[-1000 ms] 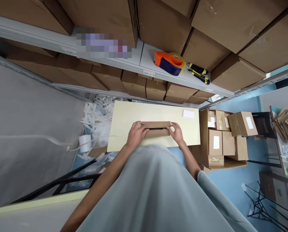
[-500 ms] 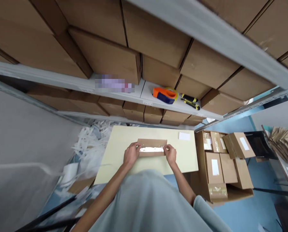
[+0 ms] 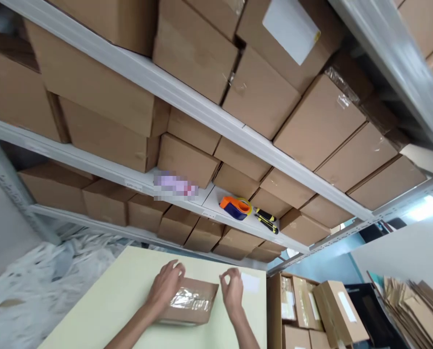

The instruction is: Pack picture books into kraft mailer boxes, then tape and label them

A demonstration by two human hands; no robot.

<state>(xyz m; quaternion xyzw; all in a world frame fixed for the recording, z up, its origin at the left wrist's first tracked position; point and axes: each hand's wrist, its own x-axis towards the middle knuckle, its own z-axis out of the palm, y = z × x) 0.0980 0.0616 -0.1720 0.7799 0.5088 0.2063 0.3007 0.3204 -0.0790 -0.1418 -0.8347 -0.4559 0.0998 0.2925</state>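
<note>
Cardboard box (image 3: 194, 304), one, under left hand (image 3: 165, 287); right hand (image 3: 232, 292) just beside it.

Box (image 3: 198, 316) under left hand (image 3: 167, 286): brown cardboard, glossy clear tape strip (image 3: 191, 299) across top. Table (image 3: 121, 291) beneath: pale yellow, plain. Label (image 3: 250, 282) just right of right hand (image 3: 232, 290): white. Dispenser (image 3: 235, 207) up beyond hands: orange, navy. Knives (image 3: 265, 219) beside it: black-yellow. Cartons (image 3: 260, 94) above: plain brown.
</note>
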